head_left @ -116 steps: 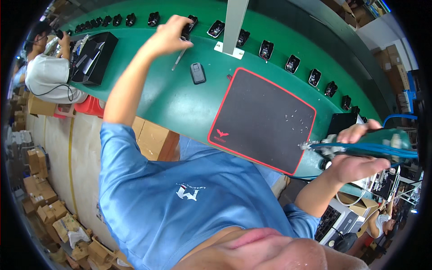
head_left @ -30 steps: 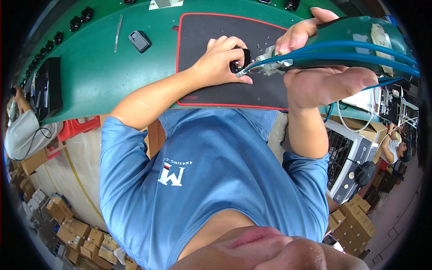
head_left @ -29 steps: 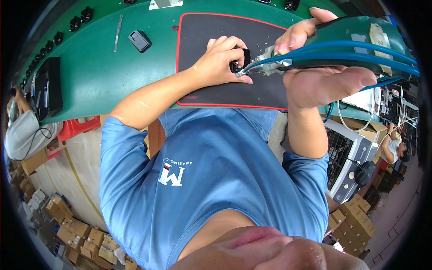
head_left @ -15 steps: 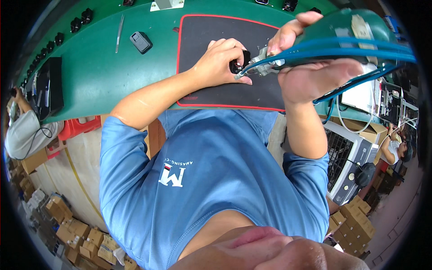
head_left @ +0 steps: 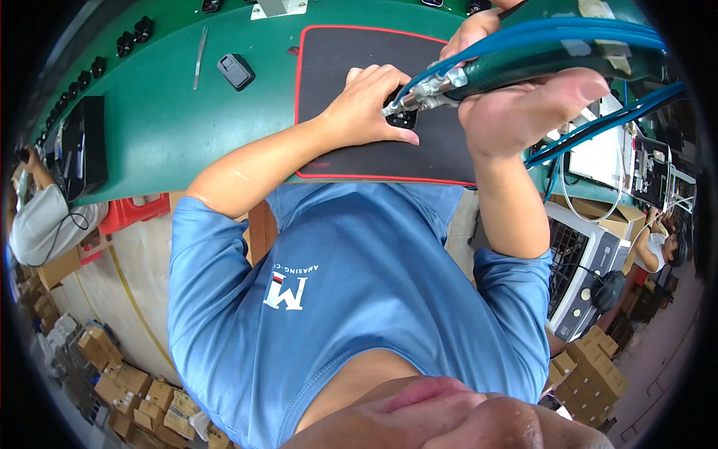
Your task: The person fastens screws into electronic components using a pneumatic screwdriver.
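Observation:
My left hand (head_left: pixel 365 106) is closed around a small black part (head_left: pixel 407 120) on the dark, red-edged mat (head_left: pixel 359 160). Its fingers hide much of that part. My right hand (head_left: pixel 508 120) wraps around a thick green handheld tool (head_left: pixel 523 69), with the thumb stretched along its near side and the fingers mostly behind it. Blue hoses (head_left: pixel 568 31) run along this tool. Its metal nose (head_left: pixel 430 91) slants down to the left, and the tip reaches the black part beside my left fingers.
On the green table (head_left: pixel 164 135) lie a small black device (head_left: pixel 235 72) and a thin metal strip (head_left: pixel 200 58). A black bin (head_left: pixel 91 150) stands at the left. A grey machine (head_left: pixel 580 277) is at the right. Other people sit at both far sides.
The green tool in my right hand has tilted more steeply and shifted, its nose now over the black part. My left hand keeps its place, and more of the part shows.

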{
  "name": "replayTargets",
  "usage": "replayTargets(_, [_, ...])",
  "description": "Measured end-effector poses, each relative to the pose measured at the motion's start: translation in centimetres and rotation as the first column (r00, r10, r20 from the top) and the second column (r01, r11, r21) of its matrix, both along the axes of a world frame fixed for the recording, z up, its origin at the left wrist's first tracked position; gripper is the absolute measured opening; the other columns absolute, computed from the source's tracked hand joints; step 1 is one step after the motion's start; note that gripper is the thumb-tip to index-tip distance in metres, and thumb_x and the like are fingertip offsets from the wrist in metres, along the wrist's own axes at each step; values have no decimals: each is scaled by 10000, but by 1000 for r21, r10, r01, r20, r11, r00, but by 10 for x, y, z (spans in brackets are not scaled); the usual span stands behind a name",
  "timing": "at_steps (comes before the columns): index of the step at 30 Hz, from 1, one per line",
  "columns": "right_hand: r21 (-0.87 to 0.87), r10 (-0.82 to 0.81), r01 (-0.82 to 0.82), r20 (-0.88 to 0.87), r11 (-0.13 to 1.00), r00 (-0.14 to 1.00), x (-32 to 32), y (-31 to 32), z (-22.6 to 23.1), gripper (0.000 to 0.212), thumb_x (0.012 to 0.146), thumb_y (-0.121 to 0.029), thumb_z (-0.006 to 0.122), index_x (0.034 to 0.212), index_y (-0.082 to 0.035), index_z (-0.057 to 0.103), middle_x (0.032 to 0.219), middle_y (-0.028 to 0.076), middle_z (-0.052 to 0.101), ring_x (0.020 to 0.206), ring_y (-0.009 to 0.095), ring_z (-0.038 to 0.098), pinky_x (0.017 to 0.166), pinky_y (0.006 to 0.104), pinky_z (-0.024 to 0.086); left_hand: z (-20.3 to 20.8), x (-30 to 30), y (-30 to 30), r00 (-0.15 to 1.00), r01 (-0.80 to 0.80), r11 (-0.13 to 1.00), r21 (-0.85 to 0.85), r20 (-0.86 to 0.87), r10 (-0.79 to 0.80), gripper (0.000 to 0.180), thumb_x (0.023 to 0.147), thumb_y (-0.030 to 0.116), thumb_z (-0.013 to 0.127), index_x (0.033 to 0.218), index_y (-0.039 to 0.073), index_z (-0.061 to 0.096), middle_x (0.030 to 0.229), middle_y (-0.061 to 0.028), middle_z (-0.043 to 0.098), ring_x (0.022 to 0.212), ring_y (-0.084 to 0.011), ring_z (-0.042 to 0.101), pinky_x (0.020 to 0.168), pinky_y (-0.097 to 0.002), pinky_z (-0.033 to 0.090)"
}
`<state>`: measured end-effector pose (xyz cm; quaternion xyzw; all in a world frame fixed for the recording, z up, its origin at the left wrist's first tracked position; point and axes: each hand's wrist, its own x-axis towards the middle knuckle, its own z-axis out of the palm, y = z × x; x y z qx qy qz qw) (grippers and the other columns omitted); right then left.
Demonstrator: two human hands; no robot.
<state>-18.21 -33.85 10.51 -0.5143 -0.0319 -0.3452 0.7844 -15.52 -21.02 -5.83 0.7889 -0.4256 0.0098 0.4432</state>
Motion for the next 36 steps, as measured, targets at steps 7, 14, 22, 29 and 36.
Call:
replayTargets(7, [-43,208,-207,21,977,978,-5,-10,-18,1103,825,-954,330,1182,71,527,707,89,563,533,165,560,473,276,498,-1,0,0,1000,24,1000,14,-7,-24,748,633,532,925,1177,127,609,1064,-40,608,1024,-279,552,897,-410,346])
replayTargets(14, [-233,320,-296,68,926,945,5,-38,-54,1188,745,-1022,254,1211,25,566,698,115,603,582,206,599,555,325,524,-1,4,-1,997,50,998,33,-57,-48,776,621,534,931,1193,129,597,1057,-43,616,1006,-287,560,888,-421,360])
replayTargets(22, [-467,-25,-69,-193,882,981,0,-26,-10,1197,772,-1007,277,1290,44,521,813,105,615,689,214,605,624,342,512,4,10,12,995,93,989,116,-41,-88,765,673,499,911,1260,118,603,1146,-68,637,1087,-297,569,937,-437,381])
replayTargets(29, [-335,367,-308,129,891,921,-23,-112,54,1118,809,-954,398,1326,27,539,852,68,575,692,169,525,628,329,447,91,51,152,956,-279,884,374,196,219,779,727,211,868,1431,167,536,1282,-70,605,1250,-297,560,1038,-453,375])
replayTargets(36, [-275,40,-68,-109,959,993,-46,-89,-13,1027,890,-894,351,1263,41,555,732,79,560,569,146,536,507,261,462,30,251,313,717,-693,510,510,408,566,770,773,192,854,1461,236,512,1448,-66,512,1345,-306,526,1047,-557,404])
